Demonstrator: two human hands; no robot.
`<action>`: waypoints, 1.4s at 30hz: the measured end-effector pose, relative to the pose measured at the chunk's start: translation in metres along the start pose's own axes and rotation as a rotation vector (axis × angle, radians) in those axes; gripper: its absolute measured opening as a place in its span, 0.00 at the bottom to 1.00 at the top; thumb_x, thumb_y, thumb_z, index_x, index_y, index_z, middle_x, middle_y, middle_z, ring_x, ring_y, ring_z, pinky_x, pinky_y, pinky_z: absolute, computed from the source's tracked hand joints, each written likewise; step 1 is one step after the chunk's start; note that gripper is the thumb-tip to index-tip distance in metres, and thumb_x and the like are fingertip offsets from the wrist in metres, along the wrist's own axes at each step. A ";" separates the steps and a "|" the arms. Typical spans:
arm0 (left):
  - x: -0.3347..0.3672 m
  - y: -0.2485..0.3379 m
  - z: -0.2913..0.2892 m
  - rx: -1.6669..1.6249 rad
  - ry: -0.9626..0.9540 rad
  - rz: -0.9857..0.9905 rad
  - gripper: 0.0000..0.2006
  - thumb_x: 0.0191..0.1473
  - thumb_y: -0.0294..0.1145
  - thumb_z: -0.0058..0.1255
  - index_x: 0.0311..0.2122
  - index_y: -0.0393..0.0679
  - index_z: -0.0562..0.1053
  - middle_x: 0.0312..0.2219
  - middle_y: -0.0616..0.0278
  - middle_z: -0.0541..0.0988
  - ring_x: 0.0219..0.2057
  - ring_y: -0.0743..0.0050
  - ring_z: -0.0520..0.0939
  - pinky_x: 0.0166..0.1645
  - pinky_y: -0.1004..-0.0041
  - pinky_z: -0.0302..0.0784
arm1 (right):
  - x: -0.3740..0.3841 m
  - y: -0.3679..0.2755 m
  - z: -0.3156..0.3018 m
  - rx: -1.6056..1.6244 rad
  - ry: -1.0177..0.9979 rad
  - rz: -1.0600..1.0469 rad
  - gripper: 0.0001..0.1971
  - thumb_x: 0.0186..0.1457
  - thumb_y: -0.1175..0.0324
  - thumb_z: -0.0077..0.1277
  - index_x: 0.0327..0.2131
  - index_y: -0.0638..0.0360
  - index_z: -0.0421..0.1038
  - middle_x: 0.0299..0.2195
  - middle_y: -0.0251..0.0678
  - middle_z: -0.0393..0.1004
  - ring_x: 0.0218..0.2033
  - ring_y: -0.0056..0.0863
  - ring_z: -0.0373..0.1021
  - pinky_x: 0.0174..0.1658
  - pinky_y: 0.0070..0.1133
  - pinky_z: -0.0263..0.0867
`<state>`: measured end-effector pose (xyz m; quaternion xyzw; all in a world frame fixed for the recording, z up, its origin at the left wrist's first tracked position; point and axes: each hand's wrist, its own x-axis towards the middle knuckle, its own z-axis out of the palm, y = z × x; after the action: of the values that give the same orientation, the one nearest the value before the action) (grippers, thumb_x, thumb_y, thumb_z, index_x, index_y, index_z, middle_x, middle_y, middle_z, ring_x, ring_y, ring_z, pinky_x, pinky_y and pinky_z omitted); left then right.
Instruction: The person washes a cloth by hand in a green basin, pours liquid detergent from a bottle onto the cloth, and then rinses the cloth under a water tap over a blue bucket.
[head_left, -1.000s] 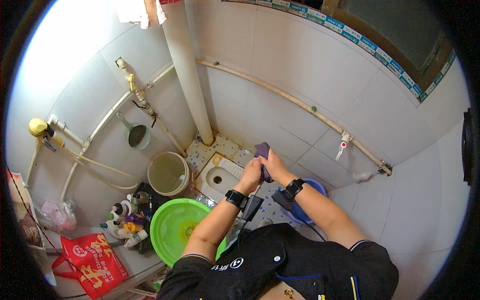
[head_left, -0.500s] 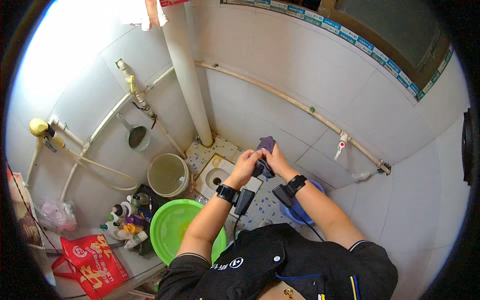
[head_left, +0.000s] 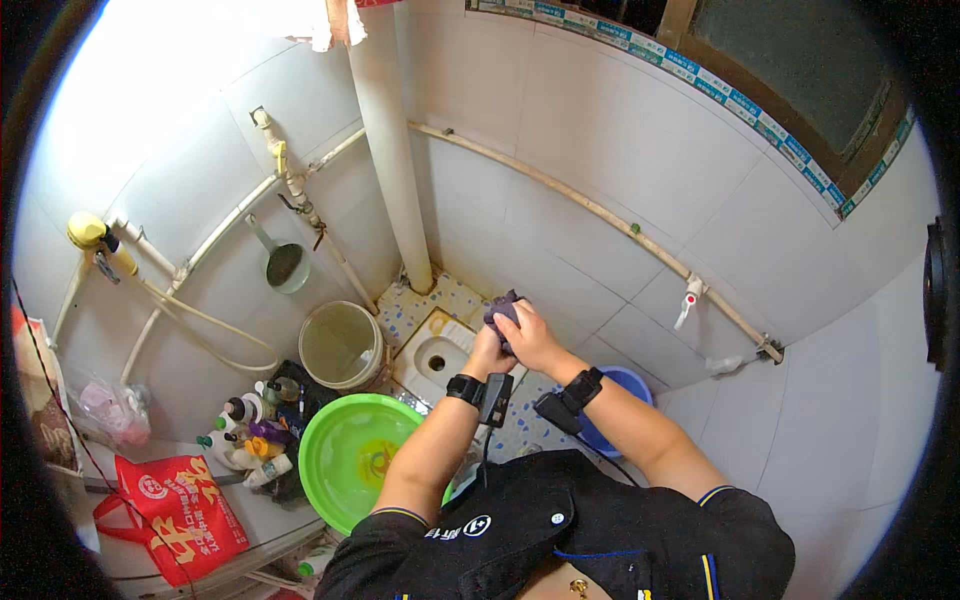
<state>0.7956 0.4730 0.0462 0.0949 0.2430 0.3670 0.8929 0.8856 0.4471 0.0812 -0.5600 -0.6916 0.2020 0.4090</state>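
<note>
A dark purple cloth [head_left: 503,307] is bunched into a compact wad between my two hands, above the floor near the squat toilet [head_left: 437,352]. My left hand [head_left: 489,353] is closed on it from below and the left, its fingers largely hidden. My right hand [head_left: 532,339] wraps over its right side, thumb pressed on the fabric. Both wrists wear black straps with small black boxes and cables. What the cloth is exactly, a garment or a rag, cannot be told.
A green basin [head_left: 335,465] stands at the left, with a pale bucket [head_left: 340,345] beyond it. A blue basin [head_left: 625,410] sits by my right forearm. Several bottles [head_left: 255,440] and a red bag [head_left: 180,515] lie farther left. Pipes and a tap [head_left: 689,300] line the walls.
The cloth has gone from hanging loose between my fingertips to a tight wad. My hands have come closer together and shifted slightly left, with the right hand now over the cloth.
</note>
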 end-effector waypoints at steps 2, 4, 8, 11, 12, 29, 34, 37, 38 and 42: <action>-0.010 0.004 0.023 0.138 0.058 0.019 0.13 0.51 0.38 0.32 0.38 0.43 0.64 0.34 0.60 0.70 0.34 0.66 0.73 0.38 0.67 0.69 | 0.009 0.006 -0.007 -0.077 0.032 0.028 0.13 0.50 0.63 0.39 0.30 0.66 0.62 0.29 0.47 0.64 0.30 0.43 0.63 0.34 0.29 0.59; -0.011 0.002 0.009 0.325 -0.012 0.108 0.12 0.51 0.34 0.31 0.40 0.42 0.62 0.32 0.61 0.70 0.33 0.69 0.73 0.35 0.67 0.71 | 0.009 0.012 -0.004 -0.154 0.063 0.050 0.14 0.50 0.62 0.39 0.27 0.67 0.58 0.27 0.51 0.63 0.30 0.48 0.61 0.33 0.34 0.57; -0.011 -0.004 0.007 0.555 -0.022 0.234 0.11 0.51 0.26 0.35 0.41 0.38 0.62 0.31 0.61 0.70 0.31 0.71 0.74 0.34 0.71 0.73 | 0.010 0.045 -0.014 -0.259 0.080 0.113 0.13 0.50 0.63 0.37 0.27 0.67 0.62 0.29 0.52 0.65 0.32 0.48 0.61 0.35 0.34 0.57; -0.008 0.010 -0.009 0.663 0.016 0.371 0.11 0.49 0.27 0.39 0.38 0.34 0.64 0.31 0.61 0.71 0.29 0.77 0.73 0.35 0.76 0.70 | 0.009 0.035 -0.028 -0.089 0.128 0.193 0.13 0.50 0.63 0.37 0.27 0.67 0.63 0.28 0.50 0.66 0.32 0.48 0.62 0.34 0.32 0.58; -0.012 0.017 -0.003 0.430 -0.031 0.264 0.11 0.51 0.30 0.39 0.38 0.34 0.64 0.31 0.60 0.72 0.30 0.73 0.74 0.36 0.75 0.71 | 0.007 0.034 -0.038 0.050 0.096 0.289 0.14 0.50 0.63 0.38 0.30 0.67 0.63 0.29 0.48 0.67 0.30 0.44 0.64 0.33 0.30 0.59; -0.012 0.010 0.015 0.633 0.024 0.010 0.06 0.49 0.33 0.39 0.31 0.46 0.67 0.21 0.70 0.70 0.19 0.81 0.71 0.20 0.78 0.63 | 0.004 0.040 -0.015 -0.193 0.010 0.197 0.12 0.49 0.68 0.36 0.37 0.62 0.55 0.29 0.54 0.66 0.30 0.51 0.63 0.33 0.37 0.59; -0.004 0.030 -0.007 0.343 0.056 0.102 0.12 0.47 0.40 0.41 0.37 0.49 0.68 0.31 0.69 0.73 0.32 0.76 0.71 0.37 0.69 0.63 | 0.013 0.068 -0.032 -0.013 0.197 0.231 0.10 0.50 0.68 0.40 0.35 0.64 0.61 0.29 0.46 0.68 0.31 0.39 0.66 0.34 0.27 0.61; -0.003 0.023 -0.024 0.255 0.128 0.028 0.19 0.48 0.51 0.38 0.42 0.53 0.65 0.40 0.68 0.69 0.42 0.69 0.68 0.44 0.59 0.60 | 0.015 0.044 -0.032 0.631 0.133 0.271 0.10 0.51 0.70 0.40 0.36 0.66 0.61 0.28 0.40 0.69 0.29 0.25 0.66 0.33 0.21 0.62; -0.012 0.020 -0.010 0.171 0.105 -0.017 0.21 0.48 0.53 0.36 0.42 0.53 0.65 0.42 0.67 0.68 0.42 0.68 0.68 0.45 0.58 0.60 | 0.013 0.025 -0.034 0.646 0.071 0.332 0.10 0.51 0.72 0.40 0.36 0.67 0.61 0.27 0.37 0.68 0.29 0.18 0.64 0.33 0.18 0.62; -0.009 0.013 -0.014 -0.029 -0.160 -0.029 0.23 0.46 0.56 0.37 0.41 0.50 0.66 0.38 0.63 0.69 0.39 0.67 0.70 0.44 0.61 0.65 | 0.006 -0.001 -0.018 0.431 -0.241 0.119 0.10 0.48 0.68 0.46 0.33 0.64 0.68 0.32 0.36 0.70 0.33 0.21 0.65 0.38 0.18 0.61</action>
<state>0.7751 0.4754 0.0424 0.1078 0.1668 0.3489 0.9159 0.8992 0.4489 0.0946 -0.4716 -0.6421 0.4336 0.4210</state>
